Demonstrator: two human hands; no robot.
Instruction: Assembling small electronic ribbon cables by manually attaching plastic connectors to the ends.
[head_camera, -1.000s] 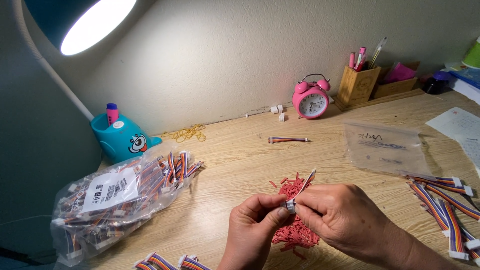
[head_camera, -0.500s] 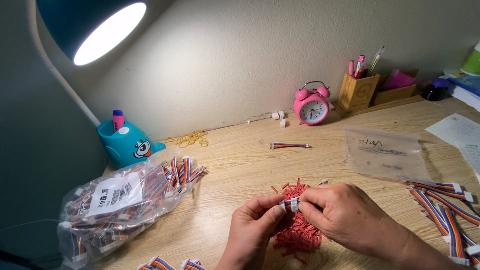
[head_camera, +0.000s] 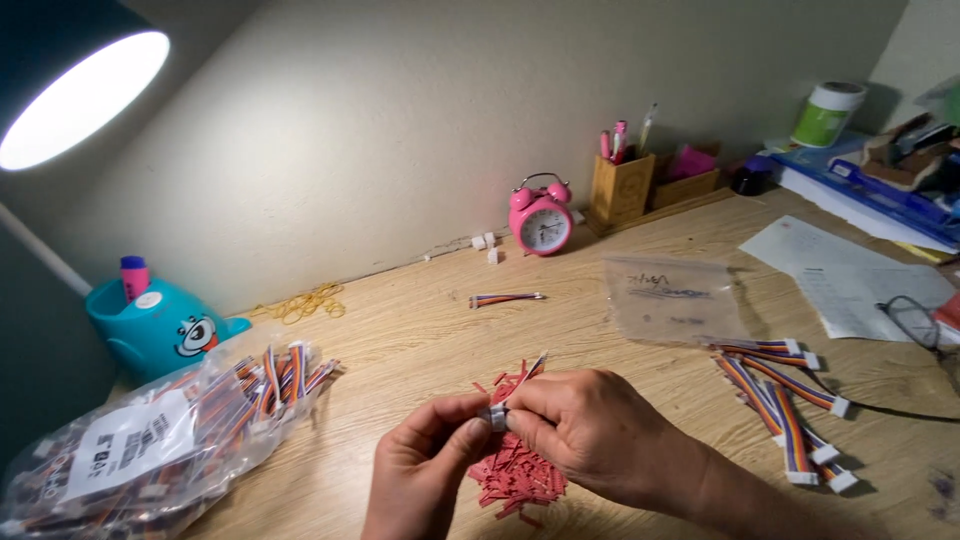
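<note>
My left hand (head_camera: 425, 465) and my right hand (head_camera: 590, 430) meet over the wooden desk (head_camera: 420, 330), both pinching one small multicoloured ribbon cable (head_camera: 520, 385) by its white connector. The cable's free end sticks up past my right fingers. Under my hands lies a heap of short red strips (head_camera: 515, 475). A clear bag full of the same cables (head_camera: 160, 435) lies at the left. Several loose cables with white connectors (head_camera: 785, 400) lie at the right.
One single cable (head_camera: 505, 298) lies mid-desk near a pink alarm clock (head_camera: 540, 220). An empty clear bag (head_camera: 675, 295), papers (head_camera: 850, 275), glasses (head_camera: 910, 315), a wooden pen holder (head_camera: 620, 180), a teal cartoon holder (head_camera: 160, 325), yellow rubber bands (head_camera: 305, 300) and a lit lamp (head_camera: 80, 95) surround the hands.
The view has shifted slightly to the right. My hands stay together on the cable, with my fingers closed further over its connector.
</note>
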